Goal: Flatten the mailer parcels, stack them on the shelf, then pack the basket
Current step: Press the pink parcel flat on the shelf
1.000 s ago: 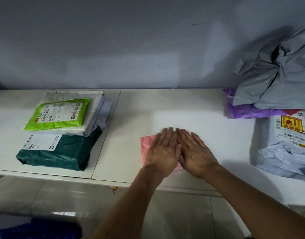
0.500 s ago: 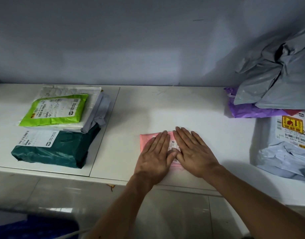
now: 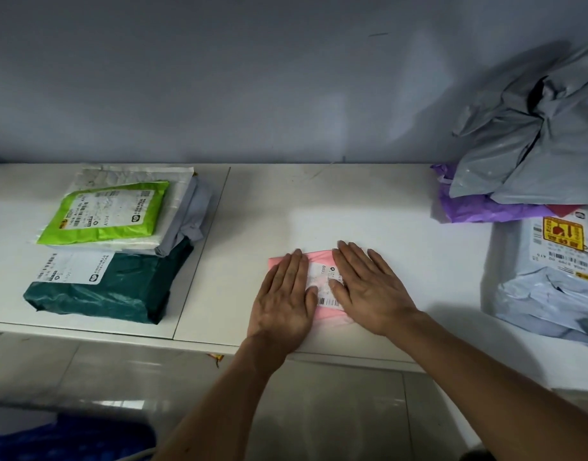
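Note:
A small pink mailer [image 3: 325, 319] with a white label lies flat on the white shelf [image 3: 319, 207] near its front edge. My left hand [image 3: 284, 301] rests palm down on its left half, fingers flat. My right hand [image 3: 369, 289] presses palm down on its right half. The label shows in the gap between them. On the left of the shelf stands a stack: a green mailer [image 3: 106, 212] on a white one [image 3: 172, 207], over a grey one [image 3: 194, 221] and a dark green mailer [image 3: 119, 291].
At the right lie crumpled grey mailers [image 3: 535, 154] on a purple one [image 3: 478, 207], and a pale grey parcel [image 3: 548, 287] with a yellow-red label. A grey wall backs the shelf. Tiled floor lies below, with a blue object [image 3: 69, 440] at bottom left.
Both hands have slid apart over the pink mailer, the left one leftward and the right one rightward, which uncovers the white label between them.

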